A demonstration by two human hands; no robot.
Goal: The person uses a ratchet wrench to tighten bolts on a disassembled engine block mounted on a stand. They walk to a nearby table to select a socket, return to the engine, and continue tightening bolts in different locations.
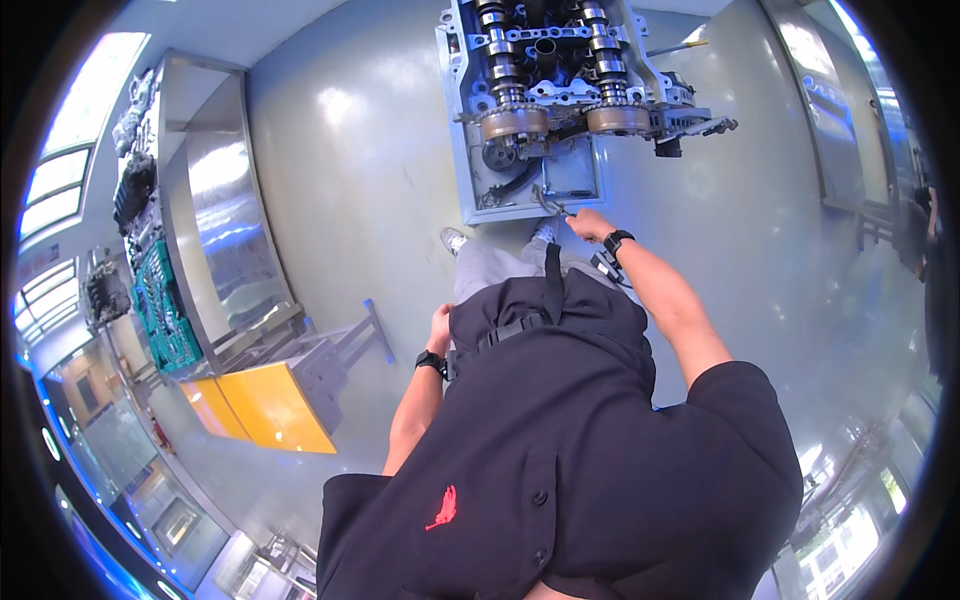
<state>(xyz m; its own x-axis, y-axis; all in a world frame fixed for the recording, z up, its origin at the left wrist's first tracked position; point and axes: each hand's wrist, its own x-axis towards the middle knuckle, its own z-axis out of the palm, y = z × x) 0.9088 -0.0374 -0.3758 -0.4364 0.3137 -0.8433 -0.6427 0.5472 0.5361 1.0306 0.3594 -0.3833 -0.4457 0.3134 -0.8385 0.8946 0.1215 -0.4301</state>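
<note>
My right hand [588, 226] is closed around the end of a slim metal hand tool [551, 204], its exact kind too small to make out. The tool's far end lies over the front of a metal tray [500, 214] under an engine. My left hand [441, 328] hangs beside my left thigh, its fingers mostly hidden against my clothes. Above the tray stands the engine [548, 92] with its top uncovered. Two camshafts [503, 68] run lengthwise along it, each ending in a brown, toothed wheel [515, 124] on the side toward me.
In the tray lie a round pulley [500, 157], a dark curved part and another tool [568, 193]. An alternator-like part and bracket [705, 127] jut out from the engine's right side. To the left are a metal bench [235, 200], a green case [165, 305] and yellow panels [270, 408].
</note>
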